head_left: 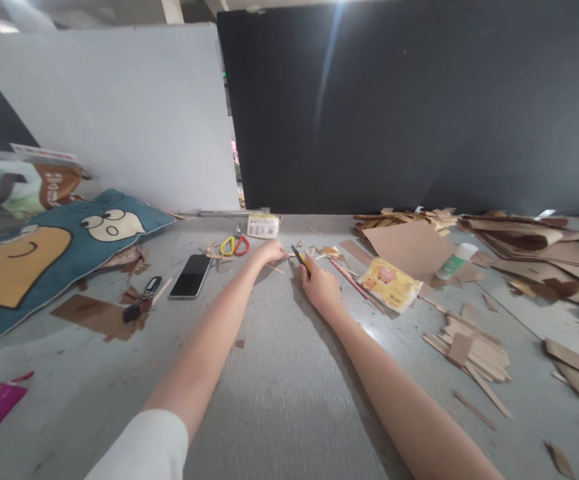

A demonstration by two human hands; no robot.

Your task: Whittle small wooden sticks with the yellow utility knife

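My right hand (323,287) is wrapped round a yellow and black utility knife (301,259), whose tip points away and to the left. Just left of it, my left hand (270,251) has its fingers pinched together low over the table. A thin light sliver shows at those fingertips, too small to name. Beside the left hand lie scissors (234,245) with one yellow and one red handle, and behind it a white packet (263,225). To the right of my right hand is a yellow tissue pack (390,284), with a red-and-white strip (353,283) alongside.
A phone (190,276), keys (142,300) and a blue cartoon cushion (76,247) are on the left. On the right are a glue stick (456,261), cut cardboard strips (474,347) and cardboard sheets (544,250). A black panel (409,107) and a white panel (109,113) stand behind.
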